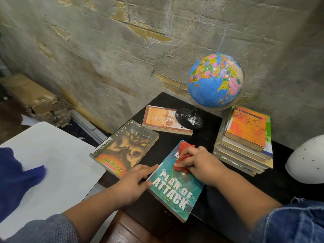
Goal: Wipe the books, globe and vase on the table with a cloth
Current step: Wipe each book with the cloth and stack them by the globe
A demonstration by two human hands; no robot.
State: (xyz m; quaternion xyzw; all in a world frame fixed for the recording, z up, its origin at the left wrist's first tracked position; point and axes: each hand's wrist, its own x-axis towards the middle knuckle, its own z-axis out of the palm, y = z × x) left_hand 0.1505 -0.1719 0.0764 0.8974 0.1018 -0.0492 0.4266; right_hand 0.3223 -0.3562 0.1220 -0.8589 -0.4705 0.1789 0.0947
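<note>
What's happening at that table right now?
A person is wiping the Plan of Attack book on the black table. The right hand grips a red cloth pressed on the cover. The left hand rests on the book's left edge and steadies it. The Guardians of Ga'Hoole book lies beside it. The globe, with white specks on its base, the stack of books and a white rounded thing, likely the vase, sit untouched.

Teal paperback book (177,192) reads "PLAN OF ATTACK – A NOVEL"; brown owl-cover paperback (125,148) – "GUARDIANS of GA'HOOLE", "KATHRYN LASKY", "SCHOLASTIC".
</note>
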